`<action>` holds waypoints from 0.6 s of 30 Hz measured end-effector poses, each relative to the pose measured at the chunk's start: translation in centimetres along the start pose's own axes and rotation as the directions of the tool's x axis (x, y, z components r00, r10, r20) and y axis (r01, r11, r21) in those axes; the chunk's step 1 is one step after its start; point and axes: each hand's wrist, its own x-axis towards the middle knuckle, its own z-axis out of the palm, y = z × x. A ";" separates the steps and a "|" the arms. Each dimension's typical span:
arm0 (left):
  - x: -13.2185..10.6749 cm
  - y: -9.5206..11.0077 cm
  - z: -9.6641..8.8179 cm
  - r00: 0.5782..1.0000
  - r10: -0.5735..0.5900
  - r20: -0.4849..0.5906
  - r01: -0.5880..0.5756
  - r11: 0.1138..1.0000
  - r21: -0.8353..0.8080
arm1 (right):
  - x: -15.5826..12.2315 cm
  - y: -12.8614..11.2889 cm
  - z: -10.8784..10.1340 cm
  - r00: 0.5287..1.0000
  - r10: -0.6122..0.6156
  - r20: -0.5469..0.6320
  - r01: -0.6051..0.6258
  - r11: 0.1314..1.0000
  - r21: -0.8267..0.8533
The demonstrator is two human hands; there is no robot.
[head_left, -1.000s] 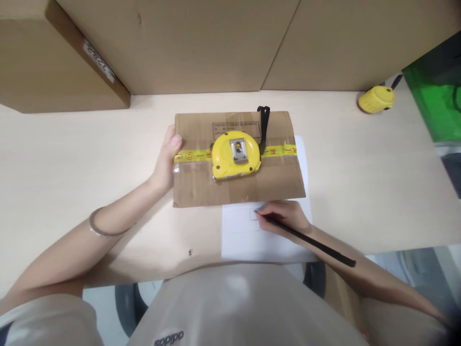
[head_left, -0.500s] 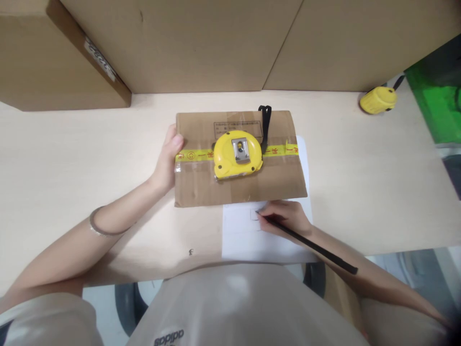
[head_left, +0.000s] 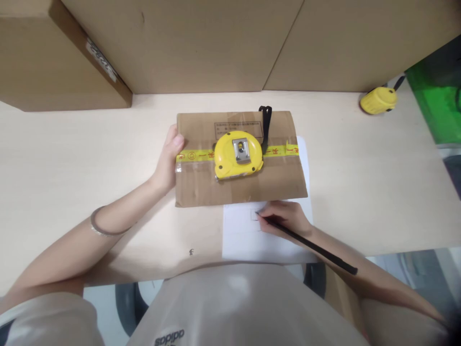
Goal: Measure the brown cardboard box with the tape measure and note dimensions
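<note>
Left hand (head_left: 166, 161) grips the left edge of the flat cardboard box (head_left: 240, 158) mid-bench, steadying it — a yellow tape measure (head_left: 238, 155) rests on top. Right hand (head_left: 288, 217) pinches a black pen (head_left: 309, 245), tip on the paper (head_left: 241, 235) at the bench's near edge.

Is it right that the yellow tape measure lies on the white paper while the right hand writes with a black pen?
Not quite. In the head view the yellow tape measure lies on the taped cardboard box, not the white paper. The right hand does write with the black pen.
</note>
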 end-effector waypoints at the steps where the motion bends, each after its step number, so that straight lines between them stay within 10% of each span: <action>1: 0.0 0.0 0.0 1.000 -0.006 -0.002 0.006 1.000 -0.005 | -0.1 0.1 0.1 1.000 0.000 -0.006 0.000 1.000 -0.003; 18: 0.0 0.0 0.0 1.000 -0.010 -0.008 0.010 1.000 -0.014 | -0.1 -0.2 0.0 0.999 0.039 -0.020 -0.040 0.999 -0.030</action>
